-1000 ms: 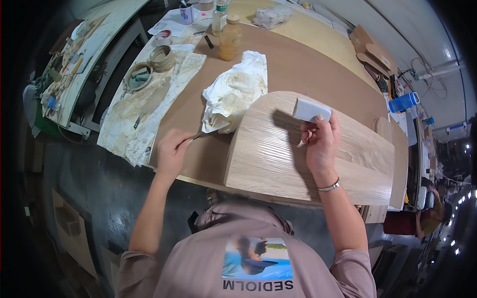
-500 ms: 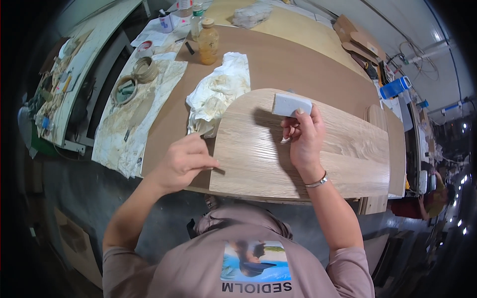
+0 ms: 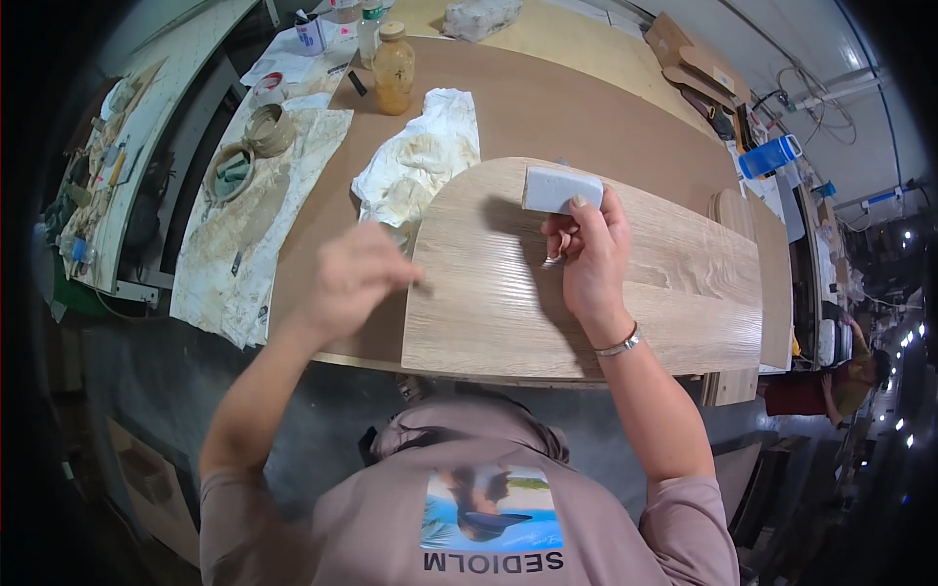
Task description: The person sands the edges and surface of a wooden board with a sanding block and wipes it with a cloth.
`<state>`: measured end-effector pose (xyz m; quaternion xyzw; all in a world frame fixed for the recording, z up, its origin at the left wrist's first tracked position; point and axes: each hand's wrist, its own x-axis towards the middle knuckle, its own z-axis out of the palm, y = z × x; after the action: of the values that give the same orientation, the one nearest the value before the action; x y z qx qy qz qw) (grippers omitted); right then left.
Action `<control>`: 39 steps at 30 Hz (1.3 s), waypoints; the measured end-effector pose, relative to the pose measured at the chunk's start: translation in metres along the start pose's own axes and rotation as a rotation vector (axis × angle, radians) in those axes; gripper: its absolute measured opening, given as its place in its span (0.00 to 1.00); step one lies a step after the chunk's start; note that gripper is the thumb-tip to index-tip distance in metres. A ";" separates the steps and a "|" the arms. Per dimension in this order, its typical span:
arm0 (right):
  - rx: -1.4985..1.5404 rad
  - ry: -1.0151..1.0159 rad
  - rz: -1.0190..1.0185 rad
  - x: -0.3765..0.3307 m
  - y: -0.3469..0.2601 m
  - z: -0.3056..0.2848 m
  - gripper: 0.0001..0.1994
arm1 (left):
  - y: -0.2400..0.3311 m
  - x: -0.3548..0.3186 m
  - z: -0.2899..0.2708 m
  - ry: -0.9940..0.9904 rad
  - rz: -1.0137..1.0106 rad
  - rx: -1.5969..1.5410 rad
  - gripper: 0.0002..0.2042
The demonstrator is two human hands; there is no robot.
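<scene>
My right hand grips a pale grey rectangular block, like a sanding block, above a wood-grain board with a rounded far left corner. Something small and whitish shows at its lower curled fingers, too small to name. My left hand, blurred by motion, is closed, fingers drawn together beside the board's left edge. Whether it pinches anything does not show. Just beyond it lies a crumpled, stained white cloth on the brown work surface.
Toward the far left stand a jar of amber liquid and a clear bottle. Tape rolls rest on stained paper. At right are a blue bottle and cardboard. Another person is at the far right.
My left hand has lifted slightly and is moving, now blurred. My right hand still holds the block in the same pose over the board. The whole view has shifted a little.
</scene>
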<state>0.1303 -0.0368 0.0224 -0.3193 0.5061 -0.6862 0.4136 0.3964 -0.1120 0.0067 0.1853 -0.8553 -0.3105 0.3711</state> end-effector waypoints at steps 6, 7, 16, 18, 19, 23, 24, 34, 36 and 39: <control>-0.018 0.003 -0.027 0.003 0.001 -0.012 0.08 | -0.002 -0.012 0.009 -0.019 -0.024 -0.023 0.13; -0.021 0.011 -0.022 0.002 0.001 -0.010 0.08 | 0.003 -0.025 0.005 -0.047 -0.054 -0.103 0.13; -0.026 -0.006 -0.018 0.004 0.004 -0.012 0.10 | -0.007 -0.015 0.011 0.017 0.099 -0.062 0.12; -0.020 0.008 -0.015 0.005 0.005 -0.012 0.10 | 0.017 -0.042 0.006 -0.068 0.063 -0.180 0.13; -0.025 0.010 -0.012 0.005 0.005 -0.012 0.10 | 0.021 -0.055 0.007 -0.074 0.020 -0.251 0.13; -0.017 -0.004 -0.009 0.003 0.003 -0.006 0.09 | -0.001 -0.083 -0.003 0.078 -0.238 -0.034 0.14; -0.017 -0.008 -0.012 0.003 0.003 -0.005 0.09 | -0.017 -0.090 -0.003 0.099 -0.317 0.066 0.13; -0.182 -0.143 -0.073 -0.015 -0.007 0.019 0.09 | 0.011 -0.001 0.000 0.237 -0.246 -0.111 0.26; -0.337 -0.263 -0.180 -0.026 -0.010 0.042 0.11 | 0.037 0.029 0.000 0.202 0.016 0.013 0.30; -0.448 -0.445 -0.053 -0.030 -0.028 0.054 0.15 | 0.056 0.042 -0.008 0.012 0.032 0.121 0.31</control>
<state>0.1832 -0.0296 0.0636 -0.5580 0.5332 -0.4815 0.4153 0.3695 -0.0964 0.0704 0.1954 -0.8732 -0.2511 0.3692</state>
